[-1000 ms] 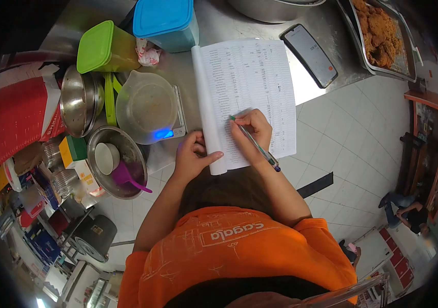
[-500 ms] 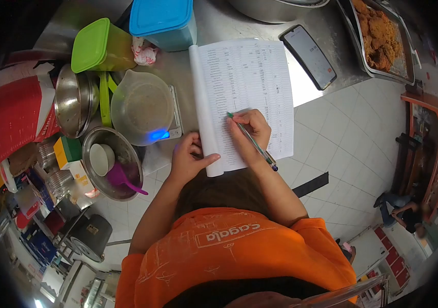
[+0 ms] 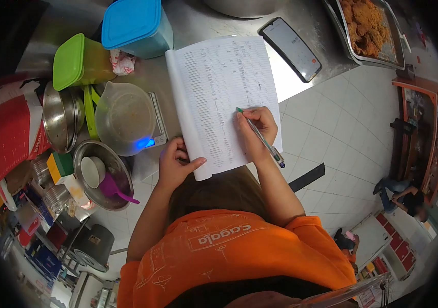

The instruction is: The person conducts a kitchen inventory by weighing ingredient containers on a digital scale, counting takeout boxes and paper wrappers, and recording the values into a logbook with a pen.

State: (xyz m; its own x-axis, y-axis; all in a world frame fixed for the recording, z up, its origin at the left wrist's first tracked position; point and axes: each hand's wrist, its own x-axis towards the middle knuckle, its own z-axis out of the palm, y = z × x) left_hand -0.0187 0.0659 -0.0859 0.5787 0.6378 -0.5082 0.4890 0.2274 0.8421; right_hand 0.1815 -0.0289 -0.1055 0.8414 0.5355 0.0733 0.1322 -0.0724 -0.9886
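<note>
Printed pages (image 3: pixel 224 66) with long columns of small text lie on the metal counter, their left side rolled over. My left hand (image 3: pixel 175 161) grips the lower left edge of these pages, thumb on top and fingers curled at the side. A pen (image 3: pixel 262 134) with a green tip is pinched in my right hand (image 3: pixel 260 126). Its tip is at the sheet, around the middle columns; whether it touches the paper I cannot tell. Left of the pages, a clear bowl (image 3: pixel 126 113) rests on a small scale (image 3: pixel 158 120) with a lit blue display.
A phone (image 3: pixel 291 49) lies beyond the pages, near a tray of fried food (image 3: pixel 367 31). Lidded blue (image 3: pixel 132 23) and green (image 3: pixel 69 61) containers stand at the left, above a steel bowl (image 3: pixel 119 167) holding a cup and purple scoop. Another person (image 3: pixel 406 200) is far right.
My right hand has moved the pen rightward across the sheet, from the left columns towards the middle. My left hand keeps its grip. The whole view has shifted and turned slightly.
</note>
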